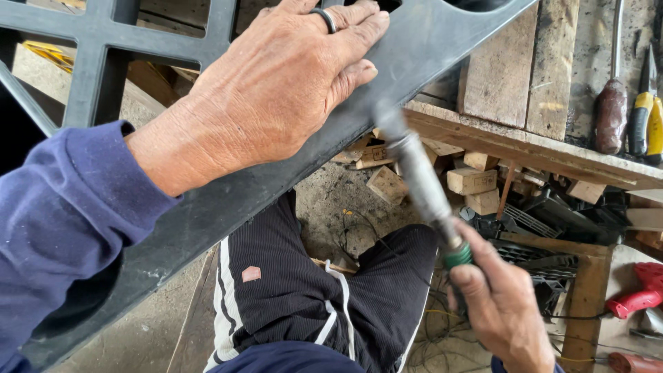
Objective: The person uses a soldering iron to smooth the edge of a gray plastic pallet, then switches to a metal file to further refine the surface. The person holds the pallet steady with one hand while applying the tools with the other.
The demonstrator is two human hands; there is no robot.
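Where wood offcuts [472, 181] lie, right hand [501, 304] gripping rod tool [421, 183].

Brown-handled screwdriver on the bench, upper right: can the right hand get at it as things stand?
Probably not directly. The right hand is shut on a grey tool with its tip at the black plastic panel. The path to the screwdriver looks open, but the hand is occupied.

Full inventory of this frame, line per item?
Plastic frame panel: one, black, slanting across the top left.
Rod-shaped tool: one, grey with a green collar, tip against the panel edge.
Wood offcuts: several, pale, under the bench.
Screwdriver: one, dark red handle, bench top right.
Pliers: one, yellow-black handles, far right.
Power tool: one, red, lower right.
Left hand: flat on the panel, ring on one finger.
Right hand: gripping the tool.
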